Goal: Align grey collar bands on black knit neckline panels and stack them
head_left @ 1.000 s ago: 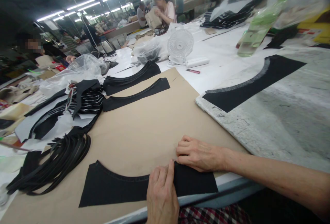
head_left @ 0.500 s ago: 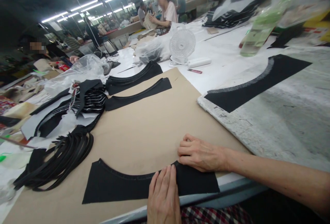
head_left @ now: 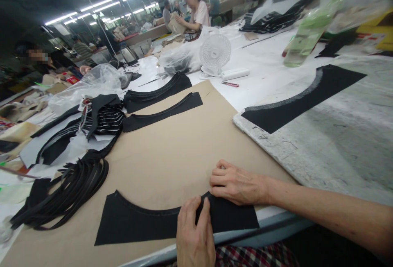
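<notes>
A curved black fabric piece (head_left: 135, 222) lies on the brown paper sheet (head_left: 172, 152) near the table's front edge. My left hand (head_left: 195, 234) rests flat on the middle of that piece, fingers stretched along its inner curved edge. My right hand (head_left: 238, 185) presses down on the piece's right end with its fingers curled under, fingertips on the upper edge. Neither hand lifts the cloth off the paper.
Two more black curved pieces (head_left: 162, 113) lie farther up the paper. A bundle of black strips (head_left: 67, 189) and striped fabric (head_left: 101, 119) sit to the left. A grey padded board (head_left: 322, 136) carries another black piece (head_left: 303, 97). A small fan (head_left: 215, 52), a bottle (head_left: 303, 33) and other workers are beyond.
My left hand's fingers have slid a little along the curved edge and spread slightly. The right hand has stayed put on the piece's right end.
</notes>
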`<state>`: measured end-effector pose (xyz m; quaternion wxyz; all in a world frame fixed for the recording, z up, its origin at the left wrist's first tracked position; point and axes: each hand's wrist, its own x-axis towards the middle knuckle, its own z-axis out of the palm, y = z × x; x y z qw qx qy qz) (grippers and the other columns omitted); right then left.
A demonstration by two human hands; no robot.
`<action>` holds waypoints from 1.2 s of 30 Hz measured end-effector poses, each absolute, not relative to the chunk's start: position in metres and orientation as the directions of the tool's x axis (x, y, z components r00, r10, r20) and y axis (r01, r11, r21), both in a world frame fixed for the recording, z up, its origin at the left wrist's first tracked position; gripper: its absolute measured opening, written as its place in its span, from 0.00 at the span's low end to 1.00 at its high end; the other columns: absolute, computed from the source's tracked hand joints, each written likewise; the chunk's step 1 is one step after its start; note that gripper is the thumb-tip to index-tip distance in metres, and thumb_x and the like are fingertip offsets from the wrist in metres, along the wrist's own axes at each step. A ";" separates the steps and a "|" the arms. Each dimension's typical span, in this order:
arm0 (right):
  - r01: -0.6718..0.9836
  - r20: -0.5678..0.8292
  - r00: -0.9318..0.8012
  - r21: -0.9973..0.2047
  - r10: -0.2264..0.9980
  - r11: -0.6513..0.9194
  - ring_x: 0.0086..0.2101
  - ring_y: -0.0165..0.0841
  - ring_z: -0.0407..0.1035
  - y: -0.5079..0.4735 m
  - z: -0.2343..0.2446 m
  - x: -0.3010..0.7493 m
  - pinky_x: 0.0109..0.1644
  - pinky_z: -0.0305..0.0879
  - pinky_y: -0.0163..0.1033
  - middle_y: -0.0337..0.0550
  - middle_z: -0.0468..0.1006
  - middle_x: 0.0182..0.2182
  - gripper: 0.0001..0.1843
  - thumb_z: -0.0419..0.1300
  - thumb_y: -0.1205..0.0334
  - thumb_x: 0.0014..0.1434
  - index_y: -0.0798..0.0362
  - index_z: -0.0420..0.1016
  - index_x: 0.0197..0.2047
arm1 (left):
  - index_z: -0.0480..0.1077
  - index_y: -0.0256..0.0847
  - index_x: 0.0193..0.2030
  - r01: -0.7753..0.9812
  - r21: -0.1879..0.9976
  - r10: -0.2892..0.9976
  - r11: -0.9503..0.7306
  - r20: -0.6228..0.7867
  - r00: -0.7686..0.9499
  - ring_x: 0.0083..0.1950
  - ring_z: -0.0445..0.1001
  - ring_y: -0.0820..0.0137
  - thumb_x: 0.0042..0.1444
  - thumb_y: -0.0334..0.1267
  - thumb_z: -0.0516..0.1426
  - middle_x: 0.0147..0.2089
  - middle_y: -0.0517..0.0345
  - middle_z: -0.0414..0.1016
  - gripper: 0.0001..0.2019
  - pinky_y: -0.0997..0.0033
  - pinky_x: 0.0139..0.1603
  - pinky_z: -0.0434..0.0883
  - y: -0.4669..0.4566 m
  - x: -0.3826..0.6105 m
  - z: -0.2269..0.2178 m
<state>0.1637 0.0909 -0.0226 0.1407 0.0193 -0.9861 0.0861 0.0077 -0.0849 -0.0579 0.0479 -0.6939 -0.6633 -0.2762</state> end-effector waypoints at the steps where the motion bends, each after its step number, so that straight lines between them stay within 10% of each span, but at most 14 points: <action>1: -0.061 0.284 -0.959 -0.161 -0.013 0.985 0.34 0.32 0.60 0.091 -0.023 0.164 0.43 0.50 0.42 0.41 0.69 0.31 0.11 0.48 0.68 0.66 0.53 0.67 0.32 | 0.68 0.42 0.57 0.954 0.281 0.887 -0.107 0.461 -0.036 0.57 0.68 0.60 0.61 0.26 0.51 0.54 0.46 0.70 0.19 0.54 0.55 0.70 -0.086 0.009 -0.059; 13: -0.028 0.290 -0.957 -0.145 0.015 0.989 0.33 0.32 0.60 0.089 -0.023 0.164 0.43 0.50 0.43 0.40 0.69 0.31 0.09 0.49 0.68 0.65 0.53 0.66 0.33 | 0.67 0.41 0.57 0.945 0.315 0.903 -0.083 0.426 -0.062 0.54 0.69 0.62 0.63 0.30 0.50 0.51 0.47 0.70 0.17 0.53 0.56 0.66 -0.083 0.013 -0.054; 26: 0.180 0.120 -0.961 -0.417 0.251 0.891 0.40 0.36 0.63 0.096 -0.006 0.170 0.45 0.52 0.42 0.42 0.73 0.39 0.13 0.64 0.56 0.57 0.52 0.68 0.42 | 0.70 0.45 0.50 0.870 0.493 0.958 0.018 0.242 -0.157 0.47 0.71 0.63 0.58 0.27 0.53 0.43 0.55 0.74 0.15 0.58 0.48 0.65 -0.046 0.017 -0.035; 36: 0.106 0.121 -0.979 -0.373 0.161 0.922 0.39 0.33 0.64 0.108 -0.005 0.175 0.43 0.51 0.41 0.39 0.73 0.35 0.03 0.58 0.63 0.61 0.52 0.70 0.36 | 0.71 0.43 0.51 0.890 0.447 0.958 -0.086 0.282 -0.050 0.44 0.69 0.64 0.60 0.25 0.48 0.42 0.53 0.72 0.18 0.61 0.45 0.65 -0.042 0.022 -0.037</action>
